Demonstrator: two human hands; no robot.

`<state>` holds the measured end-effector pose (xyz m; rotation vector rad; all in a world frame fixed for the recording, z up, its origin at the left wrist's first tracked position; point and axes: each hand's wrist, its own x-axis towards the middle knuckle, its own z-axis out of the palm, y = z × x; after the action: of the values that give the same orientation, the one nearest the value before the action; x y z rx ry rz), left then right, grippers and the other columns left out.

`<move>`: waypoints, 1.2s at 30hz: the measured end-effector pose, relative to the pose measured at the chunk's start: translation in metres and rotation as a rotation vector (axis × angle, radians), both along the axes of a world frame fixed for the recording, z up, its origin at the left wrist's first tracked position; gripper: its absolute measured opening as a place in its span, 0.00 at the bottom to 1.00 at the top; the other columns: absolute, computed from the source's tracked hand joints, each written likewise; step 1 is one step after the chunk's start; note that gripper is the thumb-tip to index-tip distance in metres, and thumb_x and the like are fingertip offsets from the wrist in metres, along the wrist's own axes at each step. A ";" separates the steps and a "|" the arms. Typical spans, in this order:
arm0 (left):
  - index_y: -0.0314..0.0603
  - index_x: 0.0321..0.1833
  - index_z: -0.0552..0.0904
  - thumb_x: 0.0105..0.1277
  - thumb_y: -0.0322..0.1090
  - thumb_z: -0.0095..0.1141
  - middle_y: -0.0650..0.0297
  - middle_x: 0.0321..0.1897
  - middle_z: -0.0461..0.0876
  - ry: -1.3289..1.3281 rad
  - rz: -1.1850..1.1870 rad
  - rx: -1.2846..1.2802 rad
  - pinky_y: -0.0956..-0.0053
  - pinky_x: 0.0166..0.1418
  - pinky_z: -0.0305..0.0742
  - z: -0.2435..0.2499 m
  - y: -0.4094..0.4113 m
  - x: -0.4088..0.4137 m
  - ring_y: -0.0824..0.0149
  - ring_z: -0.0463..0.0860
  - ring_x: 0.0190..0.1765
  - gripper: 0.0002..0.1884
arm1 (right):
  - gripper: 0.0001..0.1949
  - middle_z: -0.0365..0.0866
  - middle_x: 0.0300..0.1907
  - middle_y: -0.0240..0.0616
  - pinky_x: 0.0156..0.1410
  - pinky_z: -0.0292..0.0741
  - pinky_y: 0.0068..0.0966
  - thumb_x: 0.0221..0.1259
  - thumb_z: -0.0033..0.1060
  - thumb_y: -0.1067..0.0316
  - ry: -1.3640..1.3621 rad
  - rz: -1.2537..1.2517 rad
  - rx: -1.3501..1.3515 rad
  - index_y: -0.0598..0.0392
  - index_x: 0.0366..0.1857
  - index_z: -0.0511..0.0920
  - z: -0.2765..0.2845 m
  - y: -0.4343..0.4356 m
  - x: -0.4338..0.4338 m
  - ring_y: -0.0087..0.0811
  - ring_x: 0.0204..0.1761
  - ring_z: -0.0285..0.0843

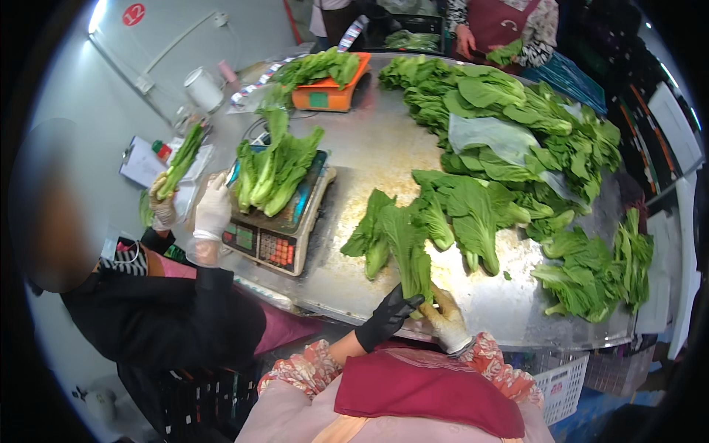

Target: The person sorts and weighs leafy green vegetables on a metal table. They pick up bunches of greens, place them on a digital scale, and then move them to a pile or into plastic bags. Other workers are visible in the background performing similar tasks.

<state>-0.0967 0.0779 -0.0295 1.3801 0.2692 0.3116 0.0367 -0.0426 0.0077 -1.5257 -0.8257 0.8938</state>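
My left hand [389, 318], in a black glove, closes around the stem end of a leafy green vegetable [406, 249] at the near edge of the metal table. My right hand [446, 320], in a stained whitish work glove, grips the same stem base from the right; its fingertips are partly hidden. The leaves point away from me over the tabletop. Just left of the held bunch lies a smaller green head [372, 235]. Beyond my hands, more leafy heads [476, 221] lie with their pale stems towards me. Further right is another loose bunch [587, 277].
A digital scale [266, 246] bearing greens stands at left, beside a co-worker's gloved hand [212, 210]. An orange scale [324, 98] with greens stands farther back. A large pile of greens [487, 105] with plastic sheets fills the back right. Another person stands across the table. A white basket [562, 387] sits below right.
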 end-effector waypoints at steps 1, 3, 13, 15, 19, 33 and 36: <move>0.39 0.69 0.65 0.62 0.14 0.37 0.51 0.69 0.60 -0.018 0.027 0.006 0.69 0.69 0.61 0.007 -0.002 0.001 0.62 0.63 0.70 0.30 | 0.25 0.75 0.50 0.41 0.56 0.72 0.25 0.60 0.61 0.65 -0.330 -0.014 -0.022 0.60 0.62 0.69 0.001 -0.001 0.003 0.33 0.50 0.75; 0.35 0.66 0.67 0.64 0.18 0.45 0.55 0.62 0.69 0.058 0.130 -0.122 0.72 0.66 0.65 0.005 0.003 0.004 0.65 0.70 0.64 0.25 | 0.20 0.77 0.43 0.41 0.51 0.72 0.27 0.63 0.58 0.64 -0.374 0.018 0.054 0.57 0.59 0.73 0.002 0.002 0.010 0.35 0.43 0.76; 0.35 0.71 0.57 0.60 0.39 0.61 0.44 0.62 0.69 0.472 0.516 0.791 0.62 0.62 0.68 0.013 0.035 0.025 0.51 0.73 0.61 0.39 | 0.29 0.76 0.54 0.48 0.62 0.67 0.35 0.53 0.62 0.72 -0.733 -0.521 -0.110 0.52 0.64 0.68 -0.008 -0.015 0.109 0.44 0.56 0.72; 0.35 0.71 0.57 0.61 0.40 0.60 0.43 0.65 0.64 0.454 0.414 0.937 0.60 0.65 0.65 -0.002 0.038 0.027 0.47 0.69 0.64 0.38 | 0.33 0.74 0.55 0.52 0.65 0.65 0.39 0.47 0.63 0.71 -0.697 -0.511 -0.316 0.59 0.64 0.65 -0.018 -0.010 0.123 0.48 0.57 0.71; 0.34 0.70 0.58 0.62 0.40 0.59 0.44 0.65 0.65 0.426 0.391 0.945 0.60 0.65 0.65 -0.003 0.037 0.026 0.46 0.69 0.64 0.37 | 0.27 0.77 0.51 0.46 0.58 0.71 0.33 0.55 0.61 0.71 -0.321 -0.333 -0.314 0.60 0.61 0.68 -0.034 -0.010 0.142 0.39 0.51 0.76; 0.34 0.68 0.63 0.67 0.31 0.54 0.54 0.59 0.74 0.151 0.196 0.222 0.72 0.63 0.68 0.048 -0.011 0.049 0.64 0.74 0.61 0.28 | 0.36 0.70 0.62 0.40 0.61 0.69 0.26 0.58 0.64 0.58 0.918 -0.009 0.357 0.61 0.67 0.59 0.009 -0.034 0.100 0.30 0.57 0.72; 0.36 0.68 0.61 0.68 0.33 0.54 0.59 0.55 0.74 0.093 0.034 -0.172 0.74 0.58 0.70 0.057 -0.026 0.075 0.68 0.75 0.54 0.28 | 0.24 0.78 0.48 0.37 0.52 0.75 0.23 0.60 0.64 0.64 0.790 0.051 0.018 0.62 0.58 0.70 -0.010 -0.036 0.086 0.25 0.46 0.77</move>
<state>-0.0221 0.0523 0.0276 1.2226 0.3883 0.2463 0.1225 -0.0788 -0.0026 -0.9957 -0.2890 1.3863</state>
